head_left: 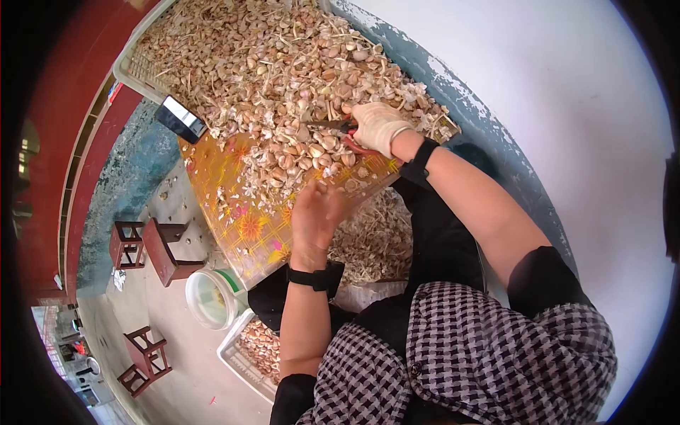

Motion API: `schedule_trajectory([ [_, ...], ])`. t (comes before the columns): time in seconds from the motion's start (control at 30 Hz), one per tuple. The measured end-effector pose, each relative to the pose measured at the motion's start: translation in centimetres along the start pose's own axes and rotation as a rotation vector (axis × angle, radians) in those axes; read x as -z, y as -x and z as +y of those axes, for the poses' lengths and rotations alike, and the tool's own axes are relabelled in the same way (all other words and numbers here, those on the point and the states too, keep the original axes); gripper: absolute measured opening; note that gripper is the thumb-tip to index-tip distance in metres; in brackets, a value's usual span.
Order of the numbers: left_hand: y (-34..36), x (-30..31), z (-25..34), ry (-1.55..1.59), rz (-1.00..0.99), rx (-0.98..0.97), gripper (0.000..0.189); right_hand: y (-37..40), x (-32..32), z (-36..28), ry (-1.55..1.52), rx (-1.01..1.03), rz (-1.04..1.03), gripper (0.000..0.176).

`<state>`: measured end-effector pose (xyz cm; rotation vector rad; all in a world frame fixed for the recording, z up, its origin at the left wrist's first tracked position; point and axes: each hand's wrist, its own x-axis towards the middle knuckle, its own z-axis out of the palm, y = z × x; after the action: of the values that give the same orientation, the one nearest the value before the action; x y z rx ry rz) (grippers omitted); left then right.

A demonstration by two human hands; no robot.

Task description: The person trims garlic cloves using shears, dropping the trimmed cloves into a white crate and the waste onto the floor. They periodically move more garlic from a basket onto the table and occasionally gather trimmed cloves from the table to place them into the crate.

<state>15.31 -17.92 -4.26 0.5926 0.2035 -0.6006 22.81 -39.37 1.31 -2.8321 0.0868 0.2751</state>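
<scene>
My right hand (379, 127), in a pale glove, grips a pair of red-handled shears (363, 147); their dark blades point left over the garlic. Around the blades lie loose garlic cloves (312, 150), split bulbs and papery skins, heaped on a table with an orange flowered cover (248, 225). At the table's near edge is my left hand (316, 216), bare and raised with the fingers bent. Motion smears those fingers, and I cannot tell whether anything is in them.
A big garlic pile (269, 57) spreads from a white crate (131, 67) at the back. A phone (180, 120) leans at the table's left edge. Below stand a white bucket (212, 299), a basket of cloves (244, 365) and wooden stools (145, 361). The wall (559, 106) bounds the right.
</scene>
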Motion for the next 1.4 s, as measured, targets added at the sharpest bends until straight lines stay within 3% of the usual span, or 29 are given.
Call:
schedule_trajectory([
  [0.07, 0.4, 0.2, 0.0, -0.114, 0.025, -0.071, 0.023, -0.1, 0.3, 0.7, 0.019, 0.024, 0.062, 0.035],
  [0.1, 0.6, -1.0, 0.0, -0.192, 0.070, -0.089, 0.023, -0.2, -0.9, 1.7, -0.115, 0.090, 0.178, 0.032],
  [0.23, 1.3, -2.6, -0.4, -0.566, 0.018, -0.097, 0.025, 4.0, 0.9, 1.1, -0.441, 0.310, -0.029, 0.034],
  [0.27, 1.5, -2.8, -0.6, -0.603, 0.013, -0.087, 0.025, 4.8, 0.8, 0.7, -0.397, 0.310, -0.057, 0.035],
  [0.33, 1.9, -3.0, -1.4, -0.677, 0.003, -0.068, 0.026, 8.8, 1.4, -1.0, -0.739, 0.274, -0.253, 0.031],
  [0.4, 2.7, -3.0, -2.2, -0.647, 0.002, -0.033, 0.027, 9.3, -2.5, -0.7, -0.690, 0.305, -0.212, 0.026],
  [0.43, 3.5, -2.8, -2.0, -0.620, -0.049, 0.012, 0.028, 10.0, -2.3, -1.3, -0.478, 0.301, -0.176, 0.048],
  [0.5, 4.8, -1.1, -2.0, -0.476, -0.155, 0.099, 0.025, 11.2, -3.9, -1.6, -0.496, 0.314, -0.139, 0.041],
  [0.6, 5.9, -0.4, -2.9, -0.347, -0.045, 0.113, 0.018, 13.2, -4.9, -3.3, -0.493, 0.321, 0.022, 0.032],
  [0.63, 5.9, 0.6, -2.6, -0.201, -0.233, 0.126, 0.020, 13.4, -6.2, -3.5, -0.487, 0.308, 0.092, 0.028],
  [0.67, 5.7, 1.1, -3.2, -0.244, -0.113, 0.052, 0.021, 13.1, -7.4, -3.6, -0.480, 0.296, 0.160, 0.023],
  [0.7, 5.8, 0.6, -4.2, -0.285, 0.010, -0.022, 0.022, 12.7, -7.8, -4.0, -0.419, 0.259, 0.096, 0.024],
  [0.77, 6.3, 0.1, -5.2, -0.392, 0.111, -0.165, 0.025, 12.8, -8.5, -3.8, -0.364, 0.295, 0.139, 0.023],
  [0.9, 6.2, -0.3, -5.8, -0.566, 0.026, -0.412, 0.023, 14.6, -5.2, -4.5, -0.485, 0.322, 0.119, 0.022],
  [0.93, 6.2, -0.4, -5.9, -0.584, 0.007, -0.464, 0.021, 14.8, -4.3, -4.3, -0.647, 0.249, -0.017, 0.025],
  [1.0, 6.9, -0.2, -4.2, -0.652, -0.063, -0.288, 0.015, 14.7, -3.0, -3.5, -0.964, 0.097, -0.295, 0.031],
  [1.03, 7.3, -0.4, -3.4, -0.686, -0.096, -0.199, 0.015, 14.5, -3.7, -2.8, -1.202, 0.106, -0.397, 0.024],
  [1.13, 7.4, -2.0, -3.0, -0.383, -0.113, -0.071, 0.024, 15.2, -4.0, -1.4, -1.670, 0.068, -0.556, 0.022],
  [1.17, 6.5, -0.8, -2.8, -0.257, -0.069, -0.033, 0.028, 15.9, -3.6, -0.7, -1.472, 0.037, -0.553, 0.024],
  [1.27, 4.5, -0.3, -2.1, -0.270, 0.122, 0.028, 0.027, 14.6, -6.5, 2.4, -0.868, 0.087, -0.204, 0.025],
  [1.3, 3.8, -1.7, -1.7, -0.408, 0.115, 0.047, 0.024, 13.0, -8.5, 5.0, -0.465, 0.316, 0.203, 0.023],
  [1.37, 0.7, -3.8, -1.8, -0.866, 0.106, -0.050, 0.023, 11.3, -5.9, 6.2, -0.835, 0.094, 0.244, 0.024],
  [1.4, -0.9, -4.7, -2.0, -1.096, 0.104, -0.099, 0.024, 9.5, -5.0, 7.5, -0.786, 0.049, 0.275, 0.023],
])
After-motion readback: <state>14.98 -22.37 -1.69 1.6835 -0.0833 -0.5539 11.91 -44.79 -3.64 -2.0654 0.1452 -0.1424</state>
